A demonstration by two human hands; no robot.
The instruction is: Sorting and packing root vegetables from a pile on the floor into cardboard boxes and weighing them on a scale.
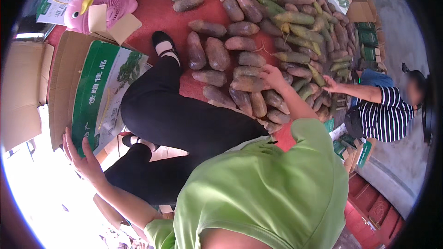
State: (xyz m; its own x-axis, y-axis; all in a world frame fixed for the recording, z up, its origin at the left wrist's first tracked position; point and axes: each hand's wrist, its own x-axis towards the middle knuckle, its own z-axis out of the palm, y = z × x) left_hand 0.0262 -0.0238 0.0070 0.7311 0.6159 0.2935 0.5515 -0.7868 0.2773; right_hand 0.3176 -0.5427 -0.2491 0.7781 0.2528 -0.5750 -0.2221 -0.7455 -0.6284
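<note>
My left hand (83,159) is open, fingers spread, against the near edge of an open green and white carton (85,92). The inside of that carton is hidden from here. To the right, my right hand (274,78) reaches down to the pile, its fingers bent over the end of a purplish radish (249,83). Several more reddish-purple radishes (217,54) lie in loose rows on the red floor covering around it. Their skins shine as if wrapped in clear film.
A heap of green and purple radishes (295,17) spreads to the far right. There, a co-worker (385,115) in a striped shirt touches a green one. A pink animal-shaped basket (101,0) stands far left. Brown cardboard boxes (362,8) stand behind the heap.
</note>
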